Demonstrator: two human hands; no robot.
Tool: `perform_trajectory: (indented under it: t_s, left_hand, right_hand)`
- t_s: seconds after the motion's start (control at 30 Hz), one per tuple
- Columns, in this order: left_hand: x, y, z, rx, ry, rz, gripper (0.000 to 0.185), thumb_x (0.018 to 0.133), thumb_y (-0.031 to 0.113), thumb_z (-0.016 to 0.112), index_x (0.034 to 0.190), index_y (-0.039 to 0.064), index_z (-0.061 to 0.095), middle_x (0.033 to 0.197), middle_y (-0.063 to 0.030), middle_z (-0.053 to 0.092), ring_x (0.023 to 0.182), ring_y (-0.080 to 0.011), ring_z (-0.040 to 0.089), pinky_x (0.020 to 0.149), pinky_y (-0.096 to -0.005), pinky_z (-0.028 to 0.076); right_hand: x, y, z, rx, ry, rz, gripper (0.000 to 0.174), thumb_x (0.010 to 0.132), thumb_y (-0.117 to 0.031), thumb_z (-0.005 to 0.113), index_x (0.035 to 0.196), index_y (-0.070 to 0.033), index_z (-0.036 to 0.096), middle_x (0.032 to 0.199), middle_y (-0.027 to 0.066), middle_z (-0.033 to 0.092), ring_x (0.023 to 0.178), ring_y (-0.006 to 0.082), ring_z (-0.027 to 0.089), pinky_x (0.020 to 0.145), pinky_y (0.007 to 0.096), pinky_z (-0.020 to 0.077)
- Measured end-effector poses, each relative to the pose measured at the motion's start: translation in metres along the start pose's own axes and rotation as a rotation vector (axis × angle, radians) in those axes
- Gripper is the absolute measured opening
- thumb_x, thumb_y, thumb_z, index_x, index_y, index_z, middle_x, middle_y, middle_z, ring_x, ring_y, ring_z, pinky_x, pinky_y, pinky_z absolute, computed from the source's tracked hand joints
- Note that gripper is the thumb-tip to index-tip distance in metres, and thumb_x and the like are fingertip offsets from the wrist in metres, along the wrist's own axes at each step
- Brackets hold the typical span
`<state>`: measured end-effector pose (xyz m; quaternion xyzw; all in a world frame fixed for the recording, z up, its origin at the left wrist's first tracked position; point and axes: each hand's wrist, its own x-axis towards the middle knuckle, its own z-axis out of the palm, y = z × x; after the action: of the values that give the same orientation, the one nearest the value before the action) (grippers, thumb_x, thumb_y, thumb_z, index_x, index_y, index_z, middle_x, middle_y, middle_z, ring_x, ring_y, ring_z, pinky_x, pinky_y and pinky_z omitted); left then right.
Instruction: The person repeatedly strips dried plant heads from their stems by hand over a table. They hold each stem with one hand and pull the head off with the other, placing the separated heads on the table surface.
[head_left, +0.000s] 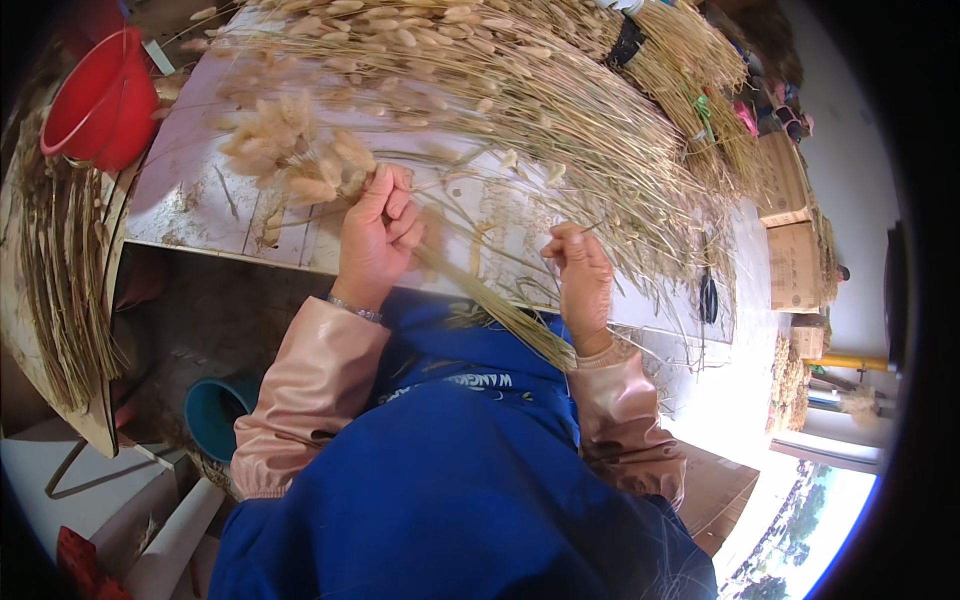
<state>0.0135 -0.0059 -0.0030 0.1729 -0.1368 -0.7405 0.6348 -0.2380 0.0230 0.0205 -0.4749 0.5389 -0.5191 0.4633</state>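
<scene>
My left hand (381, 232) grips a bunch of dried bunny-tail grass (300, 154) just below its fluffy heads. The bunch's stems slant down to the right, across the table's edge and over the blue apron (457, 465). To the right, above the table, my right hand (581, 277) has its fingertips pinched together at a thin stem; how firmly it is held is hard to tell. Beyond both hands a wide heap of loose dried bunny-tail grass (525, 97) covers much of the white table (195, 217), heads at the left and stems towards the right.
A red bucket (105, 105) stands at the upper left, above dried stems (64, 285) on a board. A teal bucket (217, 416) is below the table. Tied bundles (675, 82) lie at the far right, near cardboard boxes (793, 266). A black loop (708, 296) rests on the table.
</scene>
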Motion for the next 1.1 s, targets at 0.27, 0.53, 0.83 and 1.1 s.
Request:
perform_trajectory:
  t_s: [0.27,0.53,0.83,1.1]
  left_hand:
    - [0.000,0.000,0.003,0.012,0.029,-0.020,0.023,0.099,0.032,0.050,0.086,0.013,0.049,0.065,0.0076,0.036,0.047,-0.0032,0.027,0.042,-0.0200,0.020]
    - [-0.001,-0.003,0.007,0.170,0.143,-0.009,0.021,0.098,0.030,0.052,0.088,0.012,0.050,0.064,0.0079,0.032,0.049,-0.0039,0.026,0.044,-0.0205,0.021]
    - [-0.006,-0.001,0.016,0.109,0.133,-0.034,0.023,0.097,0.030,0.054,0.091,0.009,0.055,0.063,0.0078,0.032,0.049,-0.0038,0.026,0.044,-0.0209,0.020]
    - [-0.003,0.001,0.016,0.003,0.179,-0.019,0.025,0.098,0.027,0.052,0.111,0.006,0.058,0.066,0.0070,0.033,0.049,-0.0039,0.025,0.043,-0.0213,0.021]
  right_hand:
    - [0.050,-0.040,-0.028,-1.270,-0.151,-0.730,0.034,0.085,-0.022,0.065,0.114,-0.007,0.060,0.095,0.0146,0.060,0.088,0.0348,0.055,0.075,0.0442,0.0454]
    - [0.139,-0.028,0.060,-1.100,-0.295,-0.892,0.028,0.081,-0.018,0.067,0.108,-0.011,0.064,0.099,0.0110,0.062,0.096,0.0324,0.057,0.082,0.0410,0.0467]
    - [0.154,-0.066,0.065,-0.929,-0.221,-0.759,0.013,0.090,-0.020,0.059,0.097,-0.010,0.064,0.091,0.0083,0.061,0.077,0.0303,0.061,0.069,0.0404,0.0502]
    - [0.060,-0.081,0.032,-1.057,-0.251,-0.922,0.010,0.087,-0.008,0.061,0.097,-0.011,0.061,0.084,0.0106,0.056,0.069,0.0306,0.058,0.057,0.0395,0.0486]
